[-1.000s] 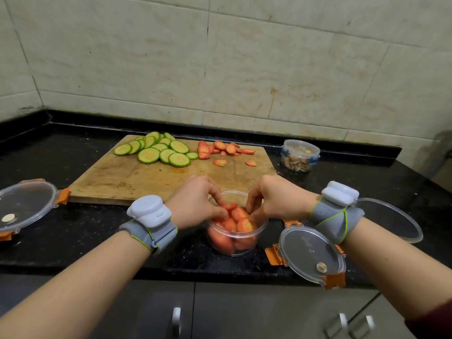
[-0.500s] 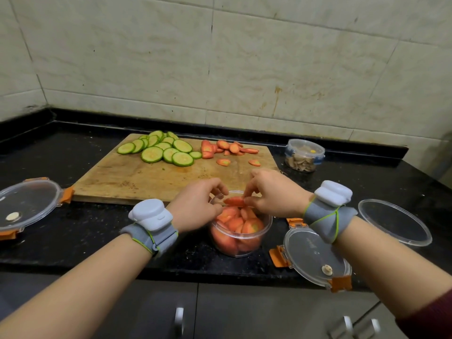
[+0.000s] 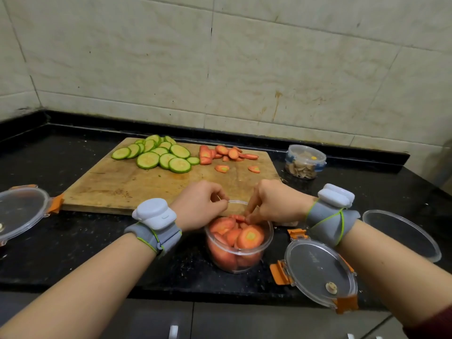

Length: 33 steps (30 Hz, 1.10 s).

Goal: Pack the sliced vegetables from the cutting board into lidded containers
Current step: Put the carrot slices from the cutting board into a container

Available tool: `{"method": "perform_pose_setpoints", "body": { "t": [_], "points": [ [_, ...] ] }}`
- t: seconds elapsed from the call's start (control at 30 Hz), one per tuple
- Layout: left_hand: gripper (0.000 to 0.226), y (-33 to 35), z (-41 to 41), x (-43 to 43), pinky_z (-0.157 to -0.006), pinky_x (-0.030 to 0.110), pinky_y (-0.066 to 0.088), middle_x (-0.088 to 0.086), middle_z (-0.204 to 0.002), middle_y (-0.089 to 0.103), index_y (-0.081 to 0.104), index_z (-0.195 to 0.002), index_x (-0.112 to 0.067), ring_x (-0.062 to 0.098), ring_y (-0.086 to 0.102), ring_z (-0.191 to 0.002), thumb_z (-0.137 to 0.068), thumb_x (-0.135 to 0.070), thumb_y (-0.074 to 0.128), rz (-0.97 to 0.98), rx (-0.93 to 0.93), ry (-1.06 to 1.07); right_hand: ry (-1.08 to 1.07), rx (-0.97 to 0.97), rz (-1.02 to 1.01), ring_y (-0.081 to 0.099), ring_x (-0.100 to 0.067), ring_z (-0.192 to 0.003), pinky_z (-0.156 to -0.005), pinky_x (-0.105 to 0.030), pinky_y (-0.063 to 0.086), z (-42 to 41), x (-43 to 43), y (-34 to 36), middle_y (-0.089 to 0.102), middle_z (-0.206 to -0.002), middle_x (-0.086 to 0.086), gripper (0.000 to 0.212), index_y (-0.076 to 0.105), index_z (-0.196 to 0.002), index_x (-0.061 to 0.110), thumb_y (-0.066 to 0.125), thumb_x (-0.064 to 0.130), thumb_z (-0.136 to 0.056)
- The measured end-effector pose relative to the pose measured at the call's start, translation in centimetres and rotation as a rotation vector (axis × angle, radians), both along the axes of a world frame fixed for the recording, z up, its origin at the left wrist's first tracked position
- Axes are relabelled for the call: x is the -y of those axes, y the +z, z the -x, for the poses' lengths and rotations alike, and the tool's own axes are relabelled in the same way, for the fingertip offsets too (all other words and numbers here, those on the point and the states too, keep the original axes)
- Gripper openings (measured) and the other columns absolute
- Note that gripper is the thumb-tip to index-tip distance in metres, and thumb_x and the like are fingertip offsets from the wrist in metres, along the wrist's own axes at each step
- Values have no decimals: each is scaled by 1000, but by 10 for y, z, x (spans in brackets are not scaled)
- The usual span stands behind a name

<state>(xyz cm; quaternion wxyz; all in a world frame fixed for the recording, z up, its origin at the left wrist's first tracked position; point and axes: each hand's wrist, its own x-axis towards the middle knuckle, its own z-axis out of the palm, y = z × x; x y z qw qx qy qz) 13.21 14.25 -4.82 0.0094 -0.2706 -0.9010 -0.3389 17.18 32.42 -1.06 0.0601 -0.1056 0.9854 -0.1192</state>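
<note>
We see worn wooden cutting board [image 3: 137, 187] at centre, far side holding green-rimmed zucchini rounds [image 3: 159, 156] left, few orange carrot slices [image 3: 225, 152] right. Clear round container [image 3: 238, 248] at near board edge, heaped with carrot. Clear orange-clipped lid [image 3: 318, 272] just right of it.

Left hand [image 3: 198, 206] curled at container's far rim; right hand [image 3: 276, 204] fingertips bunched onto top slices. We cannot tell if either pinches anything.

Beige tiled wall [image 3: 244, 69] behind, black speckled counter [image 3: 73, 241] below.
</note>
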Motion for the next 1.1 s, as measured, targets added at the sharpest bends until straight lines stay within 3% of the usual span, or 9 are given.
{"method": "perform_pose_setpoints", "body": {
  "t": [0.17, 0.27, 0.33, 0.4, 0.5, 0.7, 0.87, 0.97, 1.1],
  "points": [
    [17, 6, 29, -10, -67, 25, 41, -1, -73, 67, 74, -85, -15, 17, 60, -74, -87, -25, 60, -57, -91, 95, -139, -43, 374, 49, -1, -57, -62, -20, 42, 29, -19, 15, 63, -61, 3, 15, 76, -76, 6, 78, 21, -75],
    [18, -1, 62, -22, -72, 24, 40, 5, -91, 72, 74, -95, -15, 21, 64, -89, -86, -20, 59, -34, -117, 185, -277, -103, 327, 46, 3, -53, -58, -14, 39, 64, -39, 5, 57, -60, 7, 17, 73, -80, 0, 71, 16, -82],
    [22, -10, 79, -28, -78, 28, 44, 6, -99, 72, 73, -102, -15, 25, 63, -97, -88, -21, 57, 24, -123, 227, -342, -77, 219, 54, 4, -66, -63, -8, 41, 82, -48, -10, 65, -74, 7, 17, 73, -90, 5, 63, 19, -87],
    [25, -19, 100, -36, -80, 33, 46, 9, -102, 70, 70, -107, -14, 29, 62, -100, -91, -24, 55, 65, -142, 242, -427, -48, 139, 63, -17, -96, -81, -21, 45, 101, -58, -24, 70, -104, -7, 26, 70, -109, 12, 55, 26, -92],
    [31, -28, 130, -49, -78, 37, 46, 14, -102, 67, 68, -104, -11, 34, 60, -100, -94, -34, 50, 149, -150, 231, -527, -63, 129, 51, -34, -122, -100, -34, 41, 127, -64, -36, 57, -130, -17, 39, 58, -127, 9, 45, 30, -97],
    [39, -38, 165, -65, -68, 32, 42, 11, -106, 62, 66, -98, -13, 32, 62, -90, -90, -49, 51, 298, -117, 239, -525, -80, 73, 41, -37, -124, -105, -37, 33, 152, -65, -49, 47, -125, -18, 38, 54, -130, 20, 48, 36, -96],
    [22, -28, 157, -57, -64, 28, 38, 3, -93, 60, 59, -80, -19, 24, 61, -79, -74, -32, 75, -40, -120, 304, -468, -225, 273, 59, -22, -88, -74, -27, 43, 141, -61, -36, 62, -88, -2, 14, 63, -90, 16, 70, 26, -83],
    [12, -15, 141, -49, -64, 25, 41, -1, -74, 63, 64, -76, -22, 16, 60, -72, -75, -24, 76, -177, -82, 274, -389, -165, 399, 63, -20, -74, -72, -33, 53, 127, -53, -23, 69, -79, -7, 9, 68, -87, 8, 70, 15, -81],
    [9, 6, 116, -30, -51, 10, 41, -2, -61, 63, 71, -83, -10, 0, 55, -50, -77, -13, 76, -483, 186, 98, -280, 55, 677, 62, -16, -62, -57, -22, 49, 98, -43, 3, 67, -70, -10, 8, 66, -90, -1, 67, -1, -82]
  ]
}}
